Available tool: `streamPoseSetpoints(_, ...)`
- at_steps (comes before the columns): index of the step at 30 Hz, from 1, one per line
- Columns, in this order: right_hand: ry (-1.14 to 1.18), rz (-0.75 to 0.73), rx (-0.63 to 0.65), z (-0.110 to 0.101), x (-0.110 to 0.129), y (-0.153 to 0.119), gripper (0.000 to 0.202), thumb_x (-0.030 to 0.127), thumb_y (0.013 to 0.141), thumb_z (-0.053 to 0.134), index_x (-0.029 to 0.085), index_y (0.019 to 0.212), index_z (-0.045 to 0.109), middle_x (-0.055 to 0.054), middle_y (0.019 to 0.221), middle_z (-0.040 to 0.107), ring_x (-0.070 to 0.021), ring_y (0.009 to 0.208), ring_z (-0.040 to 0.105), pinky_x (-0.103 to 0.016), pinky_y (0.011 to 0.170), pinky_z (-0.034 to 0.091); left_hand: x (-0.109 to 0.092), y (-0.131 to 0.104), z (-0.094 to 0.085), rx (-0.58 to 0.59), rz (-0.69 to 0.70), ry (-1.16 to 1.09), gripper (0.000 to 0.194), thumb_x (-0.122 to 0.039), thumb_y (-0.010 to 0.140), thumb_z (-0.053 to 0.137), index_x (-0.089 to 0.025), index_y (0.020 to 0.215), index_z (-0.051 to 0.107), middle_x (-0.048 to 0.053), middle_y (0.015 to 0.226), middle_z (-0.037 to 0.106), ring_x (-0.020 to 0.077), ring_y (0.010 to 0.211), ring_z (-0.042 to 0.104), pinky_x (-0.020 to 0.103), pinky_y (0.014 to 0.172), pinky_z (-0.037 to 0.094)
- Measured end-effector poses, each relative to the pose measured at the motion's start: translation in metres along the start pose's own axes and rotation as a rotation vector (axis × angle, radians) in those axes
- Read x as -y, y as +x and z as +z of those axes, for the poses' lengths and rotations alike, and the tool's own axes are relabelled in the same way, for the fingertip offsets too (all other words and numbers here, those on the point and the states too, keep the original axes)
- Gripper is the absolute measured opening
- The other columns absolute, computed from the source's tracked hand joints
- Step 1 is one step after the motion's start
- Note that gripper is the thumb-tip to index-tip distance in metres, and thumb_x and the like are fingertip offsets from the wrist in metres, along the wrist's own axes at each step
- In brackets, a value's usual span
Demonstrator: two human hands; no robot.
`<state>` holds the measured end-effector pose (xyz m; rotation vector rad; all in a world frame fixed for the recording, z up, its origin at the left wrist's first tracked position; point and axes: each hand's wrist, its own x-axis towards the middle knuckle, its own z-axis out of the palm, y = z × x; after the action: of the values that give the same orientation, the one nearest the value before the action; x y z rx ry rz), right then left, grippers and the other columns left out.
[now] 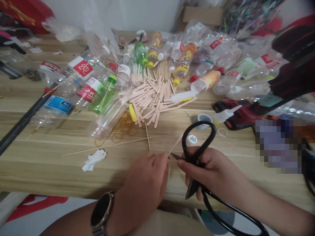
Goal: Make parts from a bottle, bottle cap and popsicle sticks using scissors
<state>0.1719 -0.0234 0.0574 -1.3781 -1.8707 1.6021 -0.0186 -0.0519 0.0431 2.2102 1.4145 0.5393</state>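
My left hand (147, 173), with a watch (101, 209) on its wrist, is closed around a thin wooden skewer (176, 144) that sticks up to the right from the fingers. In my right hand (211, 167) is a pair of scissors (213, 129) with large black looped handles. The blades are spread; one tip lies close beside the skewer at my left fingers, and the other points downward. Whether that tip touches the skewer I cannot tell. Just beyond my left hand lie a short stick (148, 136) and a long skewer (105, 146) on the table.
Popsicle sticks (157, 95) are heaped mid-table among several plastic bottles (108, 91). Rubber bands (125, 126), a crumpled white piece (94, 159), a tape roll (203, 119) and a white bottle cap (192, 140) lie nearer. A red and black power tool (236, 114) stands right.
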Motion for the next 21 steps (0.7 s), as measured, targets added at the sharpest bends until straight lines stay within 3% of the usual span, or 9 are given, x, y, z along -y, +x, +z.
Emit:
streamPoseSetpoints(2,-0.281,-0.221,-0.095,-0.002,0.002,0.0,0.03,0.034,0.101,0.045,0.019,0.076,0.053,0.003,0.058,0.054,-0.012,0.042,0.055,-0.022,0.037,0.038,-0.001,0.001,-0.002,0.009,-0.017,-0.006,0.03,-0.017,0.099,0.032,-0.016,0.101,0.062,0.011,0.088,0.07,0.0264,0.079,0.065,0.042,0.071,0.051)
streamPoseSetpoints(5,-0.982,-0.704,-0.253,-0.008,0.005,-0.003,0.029,0.007,0.095,0.038,0.017,0.076,0.057,0.0,0.06,0.056,-0.0141,0.045,0.052,-0.028,0.042,0.034,-0.002,0.0,-0.004,0.077,-0.052,-0.046,0.028,-0.017,0.098,0.034,-0.017,0.095,0.062,0.01,0.086,0.069,0.0254,0.078,0.063,0.041,0.071,0.05)
streamPoseSetpoints(7,-1.113,-0.787,-0.245,-0.01,0.006,-0.003,0.031,0.003,0.093,0.036,0.016,0.076,0.058,-0.002,0.062,0.057,-0.0157,0.047,0.053,-0.03,0.044,0.035,-0.001,0.0,-0.003,0.081,-0.048,-0.032,0.026,-0.016,0.097,0.035,-0.018,0.095,0.061,0.009,0.086,0.068,0.025,0.078,0.063,0.04,0.071,0.05)
streamPoseSetpoints(9,-0.792,-0.597,-0.2,-0.008,0.005,-0.003,0.029,0.013,0.098,0.039,0.018,0.075,0.056,0.0,0.061,0.056,-0.0142,0.046,0.054,-0.027,0.042,0.038,0.0,0.0,-0.001,0.031,-0.014,0.038,0.026,-0.014,0.096,0.035,-0.018,0.096,0.061,0.009,0.083,0.068,0.0246,0.076,0.063,0.039,0.068,0.051)
streamPoseSetpoints(11,-0.243,-0.233,-0.103,-0.002,0.004,-0.002,0.03,0.034,0.099,0.047,0.018,0.074,0.053,0.002,0.06,0.055,-0.0127,0.044,0.056,-0.022,0.039,0.043,0.001,0.0,0.001,-0.008,0.033,0.122,0.026,-0.013,0.096,0.035,-0.018,0.094,0.06,0.008,0.081,0.068,0.0238,0.073,0.063,0.037,0.065,0.051)
streamPoseSetpoints(14,0.363,0.164,0.02,0.009,0.006,0.001,0.039,0.054,0.088,0.061,0.018,0.076,0.052,0.003,0.058,0.056,-0.0116,0.039,0.055,-0.02,0.036,0.046,0.002,0.001,0.002,-0.06,0.087,0.23,0.024,-0.009,0.093,0.038,-0.019,0.086,0.058,0.007,0.077,0.068,0.0218,0.069,0.063,0.034,0.061,0.051)
streamPoseSetpoints(18,0.567,0.241,0.065,0.017,0.009,0.005,0.049,0.06,0.075,0.073,0.018,0.069,0.048,0.002,0.056,0.058,-0.0098,0.037,0.052,-0.016,0.033,0.04,0.004,0.0,0.003,-0.148,0.154,0.345,0.022,-0.004,0.089,0.042,-0.019,0.087,0.057,0.005,0.073,0.068,0.0205,0.065,0.063,0.032,0.058,0.052)
streamPoseSetpoints(21,0.375,0.16,0.06,0.016,0.005,0.005,0.048,0.064,0.087,0.058,0.019,0.073,0.048,0.002,0.056,0.057,-0.0113,0.036,0.052,-0.018,0.032,0.038,0.005,-0.003,0.004,-0.173,0.154,0.345,0.021,-0.003,0.089,0.042,-0.018,0.09,0.056,0.005,0.075,0.068,0.021,0.067,0.064,0.033,0.059,0.053)
